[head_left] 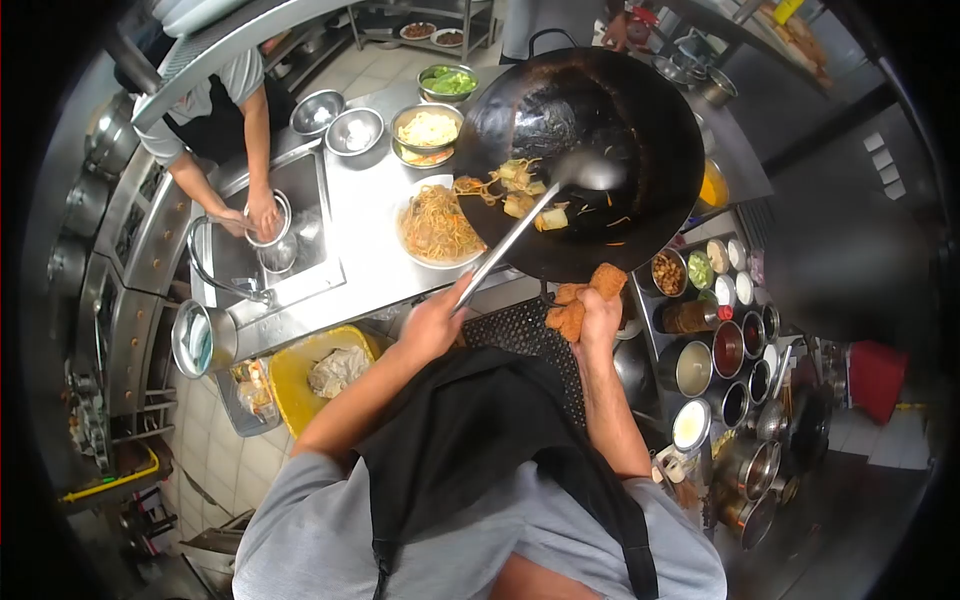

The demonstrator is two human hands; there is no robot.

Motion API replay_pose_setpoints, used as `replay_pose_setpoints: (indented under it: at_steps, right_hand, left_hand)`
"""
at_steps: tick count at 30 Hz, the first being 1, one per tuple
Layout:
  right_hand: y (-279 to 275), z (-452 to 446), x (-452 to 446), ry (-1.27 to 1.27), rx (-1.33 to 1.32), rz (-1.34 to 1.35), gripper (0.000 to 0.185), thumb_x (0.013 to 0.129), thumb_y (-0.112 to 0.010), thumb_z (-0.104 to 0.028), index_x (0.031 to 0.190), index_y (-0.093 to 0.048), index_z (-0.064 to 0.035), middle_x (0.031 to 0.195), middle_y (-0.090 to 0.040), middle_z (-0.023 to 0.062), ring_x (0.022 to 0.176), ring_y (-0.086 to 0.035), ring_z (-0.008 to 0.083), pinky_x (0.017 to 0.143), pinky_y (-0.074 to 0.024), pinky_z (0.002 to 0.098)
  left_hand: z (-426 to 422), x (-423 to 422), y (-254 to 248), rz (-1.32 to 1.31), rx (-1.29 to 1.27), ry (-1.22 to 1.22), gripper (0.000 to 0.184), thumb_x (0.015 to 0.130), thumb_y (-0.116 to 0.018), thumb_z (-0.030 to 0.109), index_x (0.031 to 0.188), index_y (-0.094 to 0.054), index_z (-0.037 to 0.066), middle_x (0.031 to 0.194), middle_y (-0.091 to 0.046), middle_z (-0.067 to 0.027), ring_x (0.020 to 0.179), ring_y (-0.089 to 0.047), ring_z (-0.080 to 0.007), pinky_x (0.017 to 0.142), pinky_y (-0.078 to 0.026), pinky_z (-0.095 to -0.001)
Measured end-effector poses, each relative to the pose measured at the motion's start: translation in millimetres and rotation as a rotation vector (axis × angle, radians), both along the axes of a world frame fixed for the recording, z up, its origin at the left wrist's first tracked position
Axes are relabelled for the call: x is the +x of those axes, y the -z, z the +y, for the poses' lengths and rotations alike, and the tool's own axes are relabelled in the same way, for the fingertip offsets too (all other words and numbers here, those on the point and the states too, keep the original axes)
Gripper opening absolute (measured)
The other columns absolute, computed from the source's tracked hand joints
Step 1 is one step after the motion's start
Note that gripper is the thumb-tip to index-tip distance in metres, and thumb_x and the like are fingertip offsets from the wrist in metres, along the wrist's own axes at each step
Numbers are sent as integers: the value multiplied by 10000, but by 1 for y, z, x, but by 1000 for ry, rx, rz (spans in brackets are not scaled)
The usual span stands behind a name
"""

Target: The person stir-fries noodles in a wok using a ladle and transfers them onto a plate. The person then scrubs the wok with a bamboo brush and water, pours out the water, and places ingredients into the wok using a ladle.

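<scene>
My left hand (432,325) is wrapped round the handle of a long metal ladle (515,237). The ladle's bowl is inside a big black wok (630,110), behind some noodles and vegetable pieces (520,190) near the rim. My right hand (598,318) grips an orange cloth (568,315) at the wok's near handle, which is mostly hidden. The wok leans left, its edge over a white plate (412,245) heaped with fried noodles (440,225). Some of the food hangs at the wok's lip above this plate.
Bowls of cut vegetables (427,128) and metal bowls (354,131) stand behind the plate. At the left a co-worker's hands (262,215) hold a container in the sink (330,250). Seasoning pots (728,345) line my right side. A yellow bin (300,365) stands below the counter.
</scene>
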State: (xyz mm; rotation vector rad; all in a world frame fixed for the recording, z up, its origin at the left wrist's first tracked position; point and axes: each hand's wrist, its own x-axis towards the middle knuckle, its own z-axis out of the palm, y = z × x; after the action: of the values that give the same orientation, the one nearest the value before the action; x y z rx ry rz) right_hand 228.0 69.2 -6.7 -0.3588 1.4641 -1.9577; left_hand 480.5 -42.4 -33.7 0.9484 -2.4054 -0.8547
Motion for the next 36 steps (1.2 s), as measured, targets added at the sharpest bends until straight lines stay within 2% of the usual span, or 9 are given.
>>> replay_pose_setpoints:
  at_steps: [3,6,13,16,21,26,29,32,36]
  right_hand:
    - [-7,1,2,27,3,-11,318,798,-549,17,1116,-570,6,961,-624,77,844,-647,202,746,-545,339]
    - [-4,5,8,51,5,0,328,796,-546,16,1123,-567,3,963,-621,75,842,-646,199,743,-544,336]
    - [-6,1,21,51,21,38,351,794,-541,19,1143,-568,4,998,-618,72,861,-642,191,753,-539,323]
    - [0,-9,24,85,16,104,362,793,-542,19,1153,-569,8,996,-621,66,857,-636,182,762,-534,313]
    - [5,-21,25,74,17,148,373,793,-541,23,1166,-568,14,1011,-627,67,887,-636,178,787,-533,320]
    - [16,-28,25,103,21,203,359,797,-533,33,1153,-567,16,1009,-635,76,880,-646,178,774,-539,322]
    - [6,-32,36,141,16,234,349,797,-525,43,1143,-566,15,990,-639,79,854,-654,183,753,-543,321]
    - [3,-35,38,111,0,189,348,799,-516,50,1143,-564,16,974,-644,83,832,-661,191,740,-547,324]
    - [5,-34,39,116,-1,154,341,802,-507,52,1138,-557,18,961,-646,90,807,-664,199,722,-555,336]
  left_hand:
    - [4,85,-9,-317,-75,-25,690,895,-671,145,1520,-414,286,1015,-673,-191,822,-664,-415,721,-547,-506]
    - [-3,140,-30,-345,-104,-21,683,891,-675,134,1515,-429,262,961,-681,-189,826,-666,-413,714,-542,-505]
    - [-37,71,-16,-178,-101,-157,673,902,-672,144,1521,-414,199,908,-684,-202,828,-669,-411,749,-537,-499]
    - [-40,59,-13,-193,-42,-195,680,905,-666,154,1528,-404,231,900,-684,-200,820,-666,-411,760,-536,-500]
    - [-45,143,-45,-432,-107,-116,688,898,-680,159,1518,-421,307,909,-691,-180,829,-670,-395,744,-542,-488]
    - [-51,204,-83,-492,-200,-126,690,879,-681,132,1509,-439,279,923,-691,-164,817,-670,-388,721,-548,-479]
    - [-49,203,-95,-523,-188,-130,685,875,-680,121,1503,-447,265,939,-694,-175,816,-673,-390,720,-548,-477]
    - [-47,160,-63,-365,-135,-91,697,902,-680,143,1530,-409,279,950,-703,-187,824,-677,-398,736,-548,-486]
    - [-27,71,-23,-104,103,-31,641,945,-668,192,1529,-411,252,1097,-688,-210,983,-662,-410,858,-527,-467]
